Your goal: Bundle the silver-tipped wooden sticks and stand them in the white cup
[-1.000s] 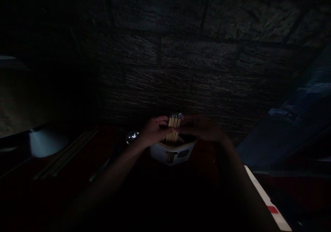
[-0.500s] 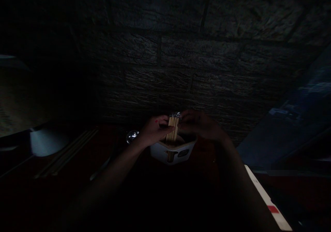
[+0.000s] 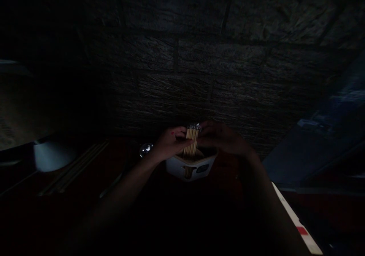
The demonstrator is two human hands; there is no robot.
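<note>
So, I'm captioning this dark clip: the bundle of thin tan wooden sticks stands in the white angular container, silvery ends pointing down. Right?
Not quite: the silvery ends point up, as the head view shows. The bundle of thin tan wooden sticks does stand in the white angular container.

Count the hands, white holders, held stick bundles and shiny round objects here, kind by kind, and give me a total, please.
Hands: 2 (left hand, right hand)
White holder: 1
Held stick bundle: 1 (too dark to count single sticks)
Shiny round object: 1
Total: 5
</note>
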